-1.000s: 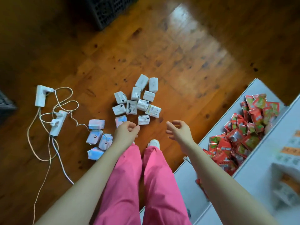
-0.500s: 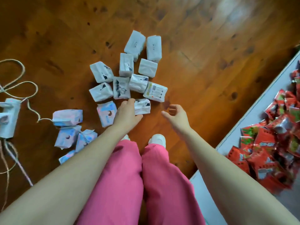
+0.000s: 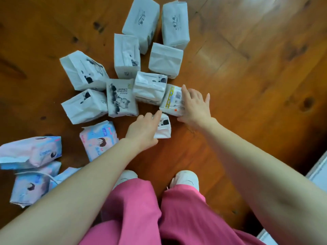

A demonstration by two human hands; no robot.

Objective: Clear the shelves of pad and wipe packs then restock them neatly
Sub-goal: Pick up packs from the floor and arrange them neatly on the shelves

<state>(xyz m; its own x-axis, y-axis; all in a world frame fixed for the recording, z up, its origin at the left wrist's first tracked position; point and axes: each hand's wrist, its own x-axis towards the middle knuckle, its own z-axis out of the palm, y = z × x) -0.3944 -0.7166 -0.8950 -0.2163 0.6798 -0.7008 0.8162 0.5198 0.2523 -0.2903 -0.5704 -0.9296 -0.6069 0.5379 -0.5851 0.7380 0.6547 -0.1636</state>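
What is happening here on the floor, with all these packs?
A person in pink trousers leans over white packs lying on the wooden floor. The left hand touches a small white pack; the right hand rests on a white pack with yellow print. Neither is lifted yet. Pink-and-blue packs lie to the left.

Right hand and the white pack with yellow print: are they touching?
Touching. In the head view the right hand lays its spread fingers on the white pack with yellow print.
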